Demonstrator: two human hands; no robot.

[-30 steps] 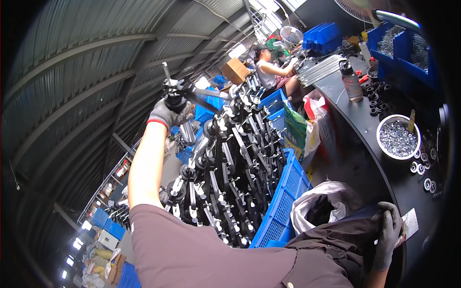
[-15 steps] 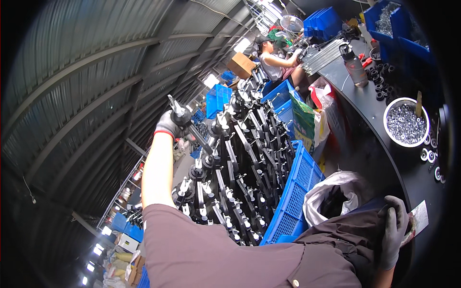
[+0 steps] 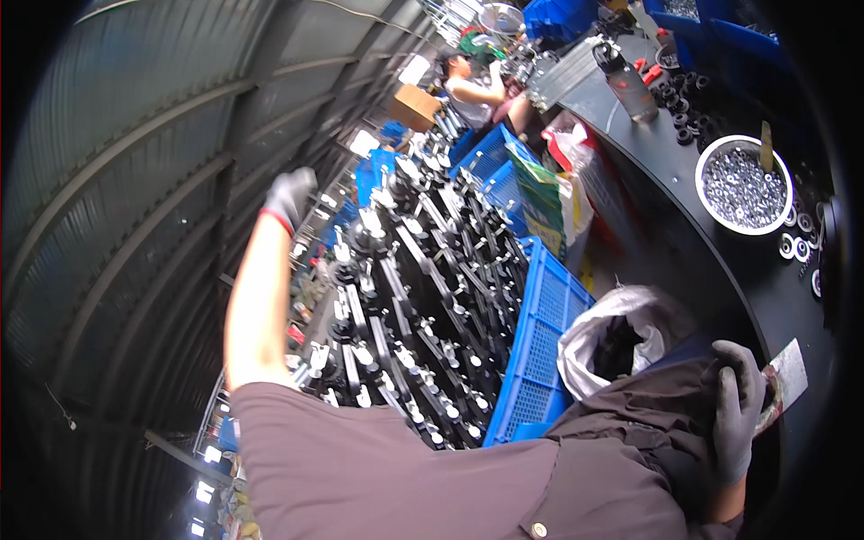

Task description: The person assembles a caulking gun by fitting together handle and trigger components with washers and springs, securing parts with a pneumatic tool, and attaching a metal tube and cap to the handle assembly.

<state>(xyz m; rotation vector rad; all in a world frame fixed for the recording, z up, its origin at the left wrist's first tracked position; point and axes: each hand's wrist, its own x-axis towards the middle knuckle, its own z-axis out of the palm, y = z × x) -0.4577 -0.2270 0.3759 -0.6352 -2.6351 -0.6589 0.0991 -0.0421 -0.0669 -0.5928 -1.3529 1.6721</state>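
My left hand (image 3: 290, 194), in a grey glove with a red cuff, is raised at the left beside the heap. It is smeared by motion, its fingers are unclear, and I make out no part in it. The heap of black bar-shaped parts (image 3: 409, 315) with round black discs and silver metal fittings fills the middle. At the right, my right hand (image 3: 736, 409), also in a grey glove, has bent fingers closed at the handle of a flat-bladed scraper (image 3: 788, 376). The scraper's pale blade sticks out past the fingers; part of its handle is hidden.
A blue plastic crate (image 3: 538, 337) stands against the heap, with a white woven sack (image 3: 587, 346) beside it. On the dark table (image 3: 697, 270) are a bowl of small metal parts (image 3: 745, 191), black rings (image 3: 681, 112) and a bottle (image 3: 627, 85). Another person (image 3: 472, 94) sits at the far end.
The black bar-shaped part has left my left hand, which has moved left relative to the heap. The whole view has shifted. My right hand stays at the scraper.
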